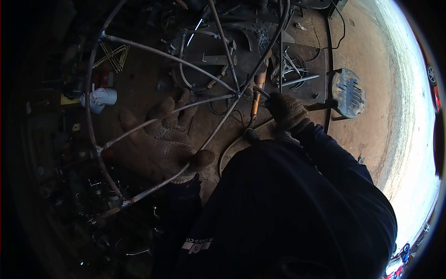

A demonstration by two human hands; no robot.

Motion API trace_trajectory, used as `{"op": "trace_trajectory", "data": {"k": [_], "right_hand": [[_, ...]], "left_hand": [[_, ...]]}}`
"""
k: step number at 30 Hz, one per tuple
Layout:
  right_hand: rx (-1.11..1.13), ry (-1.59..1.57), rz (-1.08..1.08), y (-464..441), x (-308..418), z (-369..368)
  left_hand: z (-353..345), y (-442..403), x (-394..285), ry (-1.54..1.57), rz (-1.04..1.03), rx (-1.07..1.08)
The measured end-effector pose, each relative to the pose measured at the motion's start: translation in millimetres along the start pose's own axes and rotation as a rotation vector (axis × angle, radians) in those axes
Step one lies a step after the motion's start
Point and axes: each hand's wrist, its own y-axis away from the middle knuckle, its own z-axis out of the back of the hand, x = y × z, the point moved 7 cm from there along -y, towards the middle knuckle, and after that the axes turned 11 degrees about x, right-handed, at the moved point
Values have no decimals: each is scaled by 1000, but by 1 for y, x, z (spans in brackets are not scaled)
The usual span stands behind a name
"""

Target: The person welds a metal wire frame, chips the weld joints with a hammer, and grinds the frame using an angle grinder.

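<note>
A round frame of welded metal rods (pixel 139 48) fills the upper left, its spokes meeting near the middle. My left hand (pixel 158 144), in a worn work glove, is beneath the spokes with its fingers spread; the thumb lies by the lower spoke, and I cannot tell whether it touches. My right hand (pixel 288 111), in a knitted glove, is closed round a slim dark metal bar (pixel 262 92) whose tip points at the spoke joint; most of it is hidden in the fist. Just left of that hand an orange, cylindrical tool (pixel 255 104) trails a cable.
A plastic stool (pixel 349 93) stands at right. Behind the frame, a dark metal plate (pixel 304 56) carries loose rods and coiled wire. A curved metal ring (pixel 182 69) lies further back. A crumpled whitish bundle (pixel 100 98) and yellow rods (pixel 111 56) are at left.
</note>
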Motion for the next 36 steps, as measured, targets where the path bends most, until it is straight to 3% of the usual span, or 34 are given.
{"op": "trace_trajectory", "data": {"k": [4,6,10,12,16,18,21,26,28,36], "right_hand": [[101,114,-15,-17,19,-1],[34,158,228,-31,36,1],[-43,237,371,-58,57,2],[48,311,301,-66,67,3],[19,238,198,-78,70,9],[-135,204,119,-92,64,22],[-174,114,46,-120,66,37],[-272,249,113,-156,84,64],[-183,315,79,-173,82,61],[-213,336,55,-216,99,68]], "left_hand": [[8,2,-6,-43,-31,13],[14,5,-9,-62,-42,17],[22,9,-14,-97,-72,25],[28,11,-14,-119,-87,27],[34,19,-12,-121,-111,-13],[44,24,-15,-137,-95,8],[59,31,-16,-165,-70,23],[65,30,-6,-215,-13,21],[68,30,-4,-233,14,24],[82,25,7,-307,140,52]]}}
